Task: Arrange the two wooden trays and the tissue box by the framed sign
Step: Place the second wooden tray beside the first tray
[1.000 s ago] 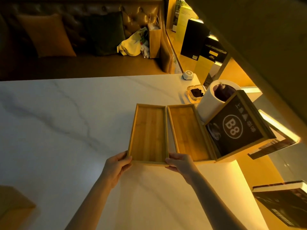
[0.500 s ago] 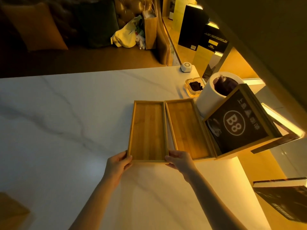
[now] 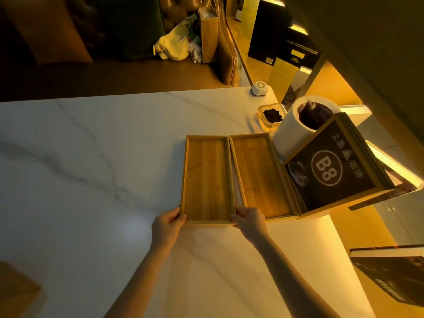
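Note:
Two shallow wooden trays lie side by side on the white marble table (image 3: 91, 157). The left tray (image 3: 207, 180) is held at its near end by both hands: my left hand (image 3: 168, 224) at its near left corner, my right hand (image 3: 249, 220) at its near right corner. The right tray (image 3: 260, 175) rests against the framed sign (image 3: 330, 171), a dark panel marked "B8" in a wooden frame. Behind the sign stands a white cylindrical tissue box (image 3: 296, 127) with a dark lining.
A glass ashtray (image 3: 270, 117) with dark contents and a small white hexagonal device (image 3: 259, 88) sit at the table's far right corner. A wooden object (image 3: 16, 288) lies at the near left. Lit shelves with boxes run along the right. A sofa with cushions is beyond the table.
The left tray has slid slightly closer to the right tray, with both hands staying on its near end. The camera view has tilted a little.

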Motion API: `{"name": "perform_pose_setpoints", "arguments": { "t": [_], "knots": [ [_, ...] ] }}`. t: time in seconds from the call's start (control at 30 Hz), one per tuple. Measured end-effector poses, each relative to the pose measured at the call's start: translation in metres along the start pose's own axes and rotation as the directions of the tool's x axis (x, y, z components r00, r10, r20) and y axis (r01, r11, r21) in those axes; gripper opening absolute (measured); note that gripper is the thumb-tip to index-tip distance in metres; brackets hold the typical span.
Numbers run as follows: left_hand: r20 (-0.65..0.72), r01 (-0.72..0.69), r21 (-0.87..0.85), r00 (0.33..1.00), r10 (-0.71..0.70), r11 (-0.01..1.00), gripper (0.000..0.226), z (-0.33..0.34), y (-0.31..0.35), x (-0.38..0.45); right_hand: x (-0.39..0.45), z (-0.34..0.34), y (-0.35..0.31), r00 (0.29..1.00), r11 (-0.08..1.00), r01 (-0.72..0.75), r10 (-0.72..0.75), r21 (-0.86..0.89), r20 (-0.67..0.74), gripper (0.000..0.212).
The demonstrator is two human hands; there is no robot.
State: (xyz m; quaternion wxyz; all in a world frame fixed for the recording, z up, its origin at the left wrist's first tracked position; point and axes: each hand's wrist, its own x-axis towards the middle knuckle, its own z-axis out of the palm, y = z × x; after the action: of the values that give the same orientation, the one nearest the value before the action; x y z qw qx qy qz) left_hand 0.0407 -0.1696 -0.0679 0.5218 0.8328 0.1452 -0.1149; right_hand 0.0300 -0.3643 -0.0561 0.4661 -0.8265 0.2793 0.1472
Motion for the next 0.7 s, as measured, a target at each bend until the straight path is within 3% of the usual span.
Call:
{"name": "perform_pose_setpoints", "arguments": {
  "t": [0.33, 0.7],
  "knots": [
    [-0.042, -0.037, 0.18, 0.998, 0.045, 0.983, 0.035, 0.007, -0.006, 0.003, -0.003, 0.011, 0.002, 0.987, 0.936, 0.075, -0.118, -0.343, -0.106, 0.021],
    [-0.027, -0.127, 0.295, 0.99, 0.141, 0.947, 0.034, 0.01, -0.014, -0.009, -0.02, 0.017, 0.019, 0.95, 0.926, 0.199, -0.263, -0.321, -0.169, 0.025]
  ]
}}
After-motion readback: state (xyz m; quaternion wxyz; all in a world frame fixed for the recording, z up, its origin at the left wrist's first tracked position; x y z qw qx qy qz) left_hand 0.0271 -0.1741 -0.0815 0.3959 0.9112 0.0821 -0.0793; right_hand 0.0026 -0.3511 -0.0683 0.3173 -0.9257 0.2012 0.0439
